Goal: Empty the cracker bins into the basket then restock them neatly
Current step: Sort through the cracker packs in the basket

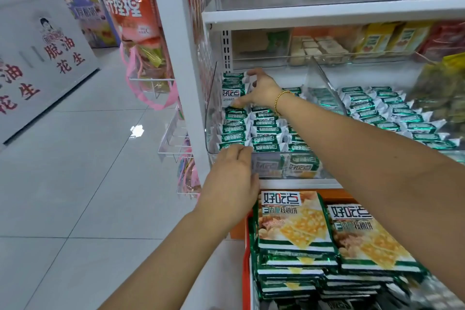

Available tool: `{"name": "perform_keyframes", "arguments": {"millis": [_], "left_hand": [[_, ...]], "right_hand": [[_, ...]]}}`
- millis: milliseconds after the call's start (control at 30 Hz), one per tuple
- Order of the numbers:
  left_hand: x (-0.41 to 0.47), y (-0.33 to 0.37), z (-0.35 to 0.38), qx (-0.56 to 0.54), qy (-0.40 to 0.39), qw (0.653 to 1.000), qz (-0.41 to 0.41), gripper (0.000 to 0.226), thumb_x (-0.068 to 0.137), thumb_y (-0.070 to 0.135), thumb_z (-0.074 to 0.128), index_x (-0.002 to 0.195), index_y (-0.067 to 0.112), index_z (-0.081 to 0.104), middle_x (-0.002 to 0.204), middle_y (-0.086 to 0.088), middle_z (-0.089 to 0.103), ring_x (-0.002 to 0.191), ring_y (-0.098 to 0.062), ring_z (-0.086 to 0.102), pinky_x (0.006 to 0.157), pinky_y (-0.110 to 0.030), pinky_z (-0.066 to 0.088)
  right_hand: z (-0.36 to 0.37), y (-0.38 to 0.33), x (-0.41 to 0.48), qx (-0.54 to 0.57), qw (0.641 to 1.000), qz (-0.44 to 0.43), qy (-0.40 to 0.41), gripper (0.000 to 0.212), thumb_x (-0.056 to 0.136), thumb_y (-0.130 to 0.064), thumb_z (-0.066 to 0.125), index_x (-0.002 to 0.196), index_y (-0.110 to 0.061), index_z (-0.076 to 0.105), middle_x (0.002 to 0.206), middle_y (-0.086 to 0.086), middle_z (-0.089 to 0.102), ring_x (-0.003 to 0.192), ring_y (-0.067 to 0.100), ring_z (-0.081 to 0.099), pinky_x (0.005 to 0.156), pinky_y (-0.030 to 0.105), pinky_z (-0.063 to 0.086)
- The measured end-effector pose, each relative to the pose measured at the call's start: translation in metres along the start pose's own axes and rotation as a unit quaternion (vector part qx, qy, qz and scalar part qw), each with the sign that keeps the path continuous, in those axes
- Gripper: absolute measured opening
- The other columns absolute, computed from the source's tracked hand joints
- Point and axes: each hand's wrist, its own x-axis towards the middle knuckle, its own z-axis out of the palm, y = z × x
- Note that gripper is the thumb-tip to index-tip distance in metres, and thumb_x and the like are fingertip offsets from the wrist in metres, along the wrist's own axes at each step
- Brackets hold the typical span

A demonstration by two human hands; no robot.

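Grey tiled floor (83, 148) lies left of a white shelf (186, 70). On the shelf, a clear bin (322, 85) holds green-and-white cracker packets (264, 131) in tidy rows. Left hand (231, 178): grip relaxed, fingers flat on the nearest packets at the bin's near rim. Right hand (261, 88): at the bin's far left corner, grip clasping upright packets.

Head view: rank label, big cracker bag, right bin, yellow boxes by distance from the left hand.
From the left hand:
1. Label, on the bin front beside its fingers.
2. Big cracker bag, lower shelf, just right.
3. Right bin, past the divider.
4. Yellow boxes, upper shelf, back right.
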Motion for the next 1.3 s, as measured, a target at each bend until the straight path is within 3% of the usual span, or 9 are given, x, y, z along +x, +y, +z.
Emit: {"name": "perform_keyframes", "arguments": {"millis": [100, 267, 467, 567, 700, 767, 900, 1133, 1300], "left_hand": [[-0.003, 0.0, 0.001, -0.007, 0.008, 1.0, 0.005, 0.054, 0.095, 0.026, 0.047, 0.146, 0.014, 0.031, 0.145, -0.003, 0.034, 0.133, -0.017, 0.034, 0.107, -0.021, 0.026], [-0.024, 0.016, 0.004, -0.051, 0.068, 0.994, 0.063, 0.03, 0.094, 0.028, 0.05, 0.119, 0.014, 0.058, 0.118, -0.003, 0.055, 0.105, -0.018, 0.054, 0.08, -0.026, 0.042], [-0.068, 0.045, 0.036, -0.063, -0.033, 0.984, 0.162, 0.034, 0.09, 0.041, 0.036, 0.064, 0.02, 0.041, 0.057, 0.01, 0.034, 0.052, -0.013, 0.034, 0.045, -0.026, 0.024], [-0.093, 0.057, 0.069, -0.011, -0.154, 0.976, 0.15, 0.037, 0.096, 0.038, 0.041, 0.066, 0.017, 0.043, 0.059, 0.008, 0.038, 0.053, -0.01, 0.032, 0.047, -0.025, 0.021], [-0.119, 0.059, 0.114, -0.051, -0.3, 0.951, 0.059, 0.03, 0.096, 0.031, 0.05, 0.077, 0.009, 0.061, 0.073, -0.006, 0.061, 0.057, -0.009, 0.046, 0.05, -0.018, 0.03], [-0.126, 0.055, 0.135, -0.105, -0.363, 0.926, -0.022, 0.017, 0.094, 0.024, 0.055, 0.09, 0.012, 0.066, 0.087, -0.003, 0.067, 0.074, -0.012, 0.06, 0.062, -0.018, 0.043], [-0.143, 0.048, 0.185, -0.172, -0.401, 0.879, -0.194, 0.026, 0.091, 0.017, 0.06, 0.107, -0.004, 0.062, 0.104, -0.018, 0.064, 0.1, -0.03, 0.061, 0.081, -0.033, 0.049], [-0.162, 0.036, 0.243, -0.027, -0.445, 0.863, -0.238, 0.015, 0.093, 0.022, 0.05, 0.097, 0.008, 0.048, 0.074, 0.0, 0.044, 0.072, -0.017, 0.051, 0.065, -0.028, 0.041], [-0.168, 0.027, 0.267, -0.003, -0.452, 0.856, -0.251, 0.046, 0.092, 0.029, 0.053, 0.134, 0.01, 0.045, 0.115, -0.012, 0.06, 0.096, -0.021, 0.059, 0.079, -0.029, 0.049]], "right_hand": [[-0.015, 0.0, -0.023, -0.027, 0.999, -0.019, 0.028, 0.076, 0.077, -0.025, 0.079, 0.139, -0.011, 0.038, 0.131, 0.01, 0.049, 0.112, 0.021, 0.052, 0.089, 0.029, 0.045], [-0.046, 0.01, -0.102, -0.054, 0.994, -0.09, 0.013, 0.018, 0.086, -0.026, 0.07, 0.079, -0.012, 0.062, 0.06, -0.007, 0.058, 0.051, 0.002, 0.055, 0.052, 0.016, 0.043], [-0.058, 0.05, -0.236, -0.178, 0.939, -0.097, -0.278, 0.028, 0.087, -0.038, 0.066, 0.073, -0.014, 0.063, 0.058, -0.005, 0.057, 0.051, 0.005, 0.052, 0.053, 0.021, 0.044], [-0.049, 0.086, -0.278, -0.206, 0.878, -0.006, -0.433, 0.029, 0.092, -0.039, 0.06, 0.081, -0.012, 0.066, 0.065, -0.002, 0.06, 0.059, 0.009, 0.054, 0.061, 0.02, 0.045], [-0.018, 0.139, -0.322, -0.247, 0.859, 0.11, -0.435, 0.034, 0.096, -0.02, 0.056, 0.094, 0.013, 0.062, 0.069, 0.011, 0.052, 0.058, 0.015, 0.043, 0.064, 0.01, 0.047], [0.009, 0.181, -0.334, -0.235, 0.868, 0.117, -0.421, 0.03, 0.091, -0.029, 0.062, 0.107, -0.004, 0.067, 0.092, 0.011, 0.067, 0.071, 0.021, 0.057, 0.082, 0.031, 0.053], [0.052, 0.25, -0.342, -0.147, 0.888, 0.173, -0.4, 0.026, 0.093, -0.029, 0.061, 0.098, -0.005, 0.069, 0.091, 0.016, 0.064, 0.082, 0.032, 0.06, 0.072, 0.037, 0.047], [0.108, 0.286, -0.35, -0.136, 0.904, 0.196, -0.356, 0.031, 0.093, -0.022, 0.058, 0.116, -0.001, 0.061, 0.106, 0.019, 0.062, 0.093, 0.03, 0.061, 0.069, 0.033, 0.048], [0.128, 0.295, -0.343, -0.106, 0.901, 0.191, -0.375, 0.05, 0.092, -0.022, 0.058, 0.137, -0.002, 0.046, 0.12, 0.019, 0.06, 0.097, 0.028, 0.061, 0.068, 0.029, 0.048]]}}
